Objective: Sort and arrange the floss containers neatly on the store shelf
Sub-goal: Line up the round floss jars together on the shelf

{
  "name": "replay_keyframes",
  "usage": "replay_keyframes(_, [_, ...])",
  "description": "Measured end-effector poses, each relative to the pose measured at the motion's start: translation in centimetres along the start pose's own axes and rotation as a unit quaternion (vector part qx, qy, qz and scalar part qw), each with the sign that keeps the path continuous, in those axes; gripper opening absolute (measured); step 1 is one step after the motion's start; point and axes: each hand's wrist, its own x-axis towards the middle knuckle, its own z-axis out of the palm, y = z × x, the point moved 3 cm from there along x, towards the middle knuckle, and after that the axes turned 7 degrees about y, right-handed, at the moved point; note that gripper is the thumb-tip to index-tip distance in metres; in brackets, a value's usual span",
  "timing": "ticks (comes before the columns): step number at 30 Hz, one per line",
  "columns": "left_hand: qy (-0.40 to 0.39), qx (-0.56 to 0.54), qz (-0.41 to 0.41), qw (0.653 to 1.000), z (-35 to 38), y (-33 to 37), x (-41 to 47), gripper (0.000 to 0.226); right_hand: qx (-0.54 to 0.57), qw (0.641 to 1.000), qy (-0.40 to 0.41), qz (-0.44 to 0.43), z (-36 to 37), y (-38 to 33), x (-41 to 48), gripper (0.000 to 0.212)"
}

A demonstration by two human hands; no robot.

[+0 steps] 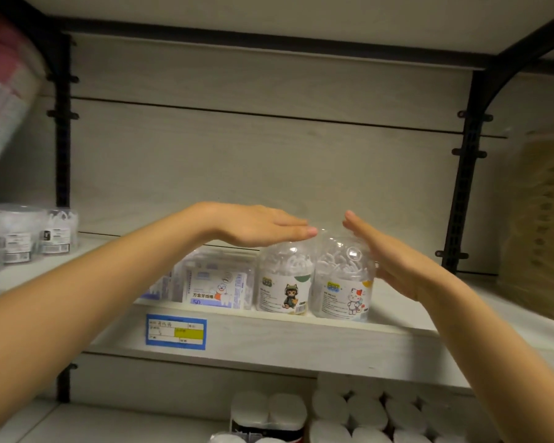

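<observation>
Two domed floss containers, the left jar [283, 279] and the right jar [343, 282], stand side by side at the shelf's [269, 337] front edge, just right of a square floss box [216, 287], so this row looks nearly set. The left hand [259, 227], fingers straight, lies flat over the left jar's top. The right hand [387, 254], equally flat, rests against the right jar's outer side.

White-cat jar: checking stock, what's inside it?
White floss picks show through the clear dome of the jar. Its label hides the lower half, and the right hand covers its right side.
</observation>
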Motion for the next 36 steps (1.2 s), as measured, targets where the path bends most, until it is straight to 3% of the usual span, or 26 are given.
replay_keyframes(2, [0.106, -0.031, -0.003, 0.994, -1.0, -0.7, -1.6, 0.056, -0.012, 0.990, 0.120, -0.070, -0.9, -0.8, -0.4, 0.048])
replay_keyframes(4, [0.245, -0.078, 0.003, 0.966, -2.4, -2.1, -4.3, 0.038, -0.033, 0.958, 0.217, -0.185, -1.8, -1.8, -1.7, 0.024])
replay_keyframes(6, [0.342, -0.110, 0.001, 0.933, -3.5, -4.2, -7.9, 0.022, -0.067, 0.935, 0.239, -0.253, -1.3, -2.6, -3.4, 0.016])
replay_keyframes(9, [0.401, -0.139, -0.035, 0.905, -4.1, -8.9, -13.5, 0.018, -0.152, 0.919, 0.209, -0.297, 1.0, -3.3, -5.2, 0.029])
replay_keyframes(14, [0.399, -0.208, -0.109, 0.886, -3.5, -17.4, -21.4, 0.015, -0.201, 0.928, 0.129, -0.285, 9.1, -5.7, -6.9, 0.050])
replay_keyframes(22, [0.371, -0.234, -0.103, 0.893, -6.0, -28.8, -27.2, 0.013, -0.220, 0.918, 0.136, -0.301, 27.0, -11.7, -5.8, 0.011])
replay_keyframes(33, [0.379, -0.192, -0.039, 0.905, -8.8, -33.3, -30.2, 0.019, -0.259, 0.924, 0.123, -0.252, 37.9, -17.2, -5.6, 0.009])
replay_keyframes(36, [0.321, -0.165, -0.053, 0.931, -8.6, -33.4, -28.6, 0.033, -0.249, 0.937, 0.105, -0.222, 40.1, -17.5, -3.9, 0.026])
